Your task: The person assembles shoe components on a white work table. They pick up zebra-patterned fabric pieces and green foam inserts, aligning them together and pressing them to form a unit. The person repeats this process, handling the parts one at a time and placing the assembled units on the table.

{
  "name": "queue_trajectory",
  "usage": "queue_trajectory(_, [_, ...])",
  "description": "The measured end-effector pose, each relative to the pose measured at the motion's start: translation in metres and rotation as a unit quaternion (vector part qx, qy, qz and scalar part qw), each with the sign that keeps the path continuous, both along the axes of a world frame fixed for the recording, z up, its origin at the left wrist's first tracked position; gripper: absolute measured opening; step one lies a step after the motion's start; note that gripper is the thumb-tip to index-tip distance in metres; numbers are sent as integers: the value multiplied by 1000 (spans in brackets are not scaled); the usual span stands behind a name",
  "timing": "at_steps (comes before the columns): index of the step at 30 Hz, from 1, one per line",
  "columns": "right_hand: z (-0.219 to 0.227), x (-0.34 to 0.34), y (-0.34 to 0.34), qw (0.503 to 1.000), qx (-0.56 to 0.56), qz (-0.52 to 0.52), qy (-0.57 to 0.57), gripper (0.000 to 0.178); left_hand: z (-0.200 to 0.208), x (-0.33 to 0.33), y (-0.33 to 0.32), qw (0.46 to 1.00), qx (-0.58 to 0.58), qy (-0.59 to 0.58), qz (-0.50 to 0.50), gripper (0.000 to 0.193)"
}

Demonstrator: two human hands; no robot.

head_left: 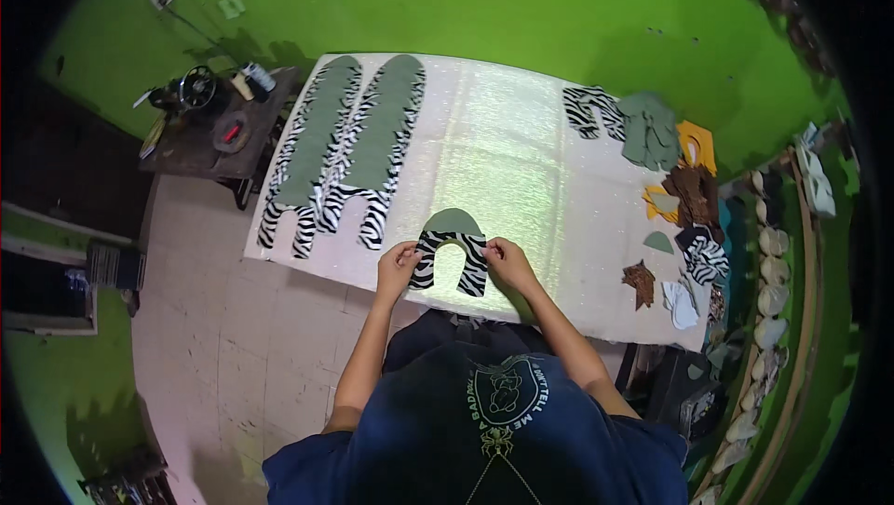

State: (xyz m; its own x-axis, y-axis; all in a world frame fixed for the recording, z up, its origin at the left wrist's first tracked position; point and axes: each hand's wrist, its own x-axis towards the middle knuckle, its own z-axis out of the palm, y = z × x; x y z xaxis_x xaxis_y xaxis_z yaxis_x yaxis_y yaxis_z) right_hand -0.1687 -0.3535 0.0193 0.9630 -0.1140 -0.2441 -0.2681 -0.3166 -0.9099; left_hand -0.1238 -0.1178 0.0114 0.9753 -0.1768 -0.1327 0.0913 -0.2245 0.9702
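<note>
Near the front edge of the table, a U-shaped zebra-striped shoe upper piece [425, 268] lies with a rounded grey-green piece [452, 221] at its far end. My left hand [399, 268] pinches its left edge, while my right hand [506, 261] has the right edge between thumb and fingers. To the left, two long overlapping rows of similar green-and-zebra pieces, the outer row [315, 147] and the inner row [384, 133], run toward the far edge. Whether the two parts in my hands are joined, I cannot tell.
Zebra pieces [593, 112], green pieces [649, 130] and brown scraps [689, 193] lie along the right of the pale table [596, 272]. A sewing machine [191, 91] stands on a bench at left. Shoe forms [773, 272] line a rack on the right wall.
</note>
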Motion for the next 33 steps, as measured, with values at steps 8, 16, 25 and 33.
queue_trajectory(8, [-4, 46, 86, 996, -13, 90, -11, 19, -19, 22, 96, 995, 9, -32, 92, 25])
queue_trajectory(16, [-17, 83, 142, 993, -13, 104, -48, 19, -16, 59, 151, 994, 41, -45, 89, 27])
queue_trajectory(25, [-29, 115, 164, 993, -27, 77, -80, 20, -10, 101, 165, 984, 143, -90, 56, 25])
queue_trajectory(33, [-43, 124, 169, 999, 9, 37, -31, 21, -14, 124, 165, 985, 143, -90, 27, 27])
